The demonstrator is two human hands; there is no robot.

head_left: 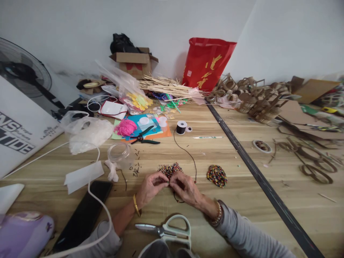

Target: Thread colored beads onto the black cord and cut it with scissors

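My left hand point(153, 187) is closed in a pinch just in front of a mass of colourful beads point(170, 170). Whatever its fingertips grip is too small to make out. Close beside it, my right hand point(185, 187) pinches thin black cord point(176, 198), which loops out below the fingers. More cord runs from behind this hand up to a black spool point(181, 127). A coiled string of multicoloured beads point(216, 175) lies to the right of my hands. Nearer to me, scissors with pale handles point(176, 229) rest on the table.
Black-handled pliers point(142, 138), pink yarn point(125, 127) and a clear jar point(119, 156) stand left of centre. A phone point(83, 215) and a white cable point(100, 202) lie near my left arm. A small dish point(262, 146) and brown scissors point(317, 165) are at right.
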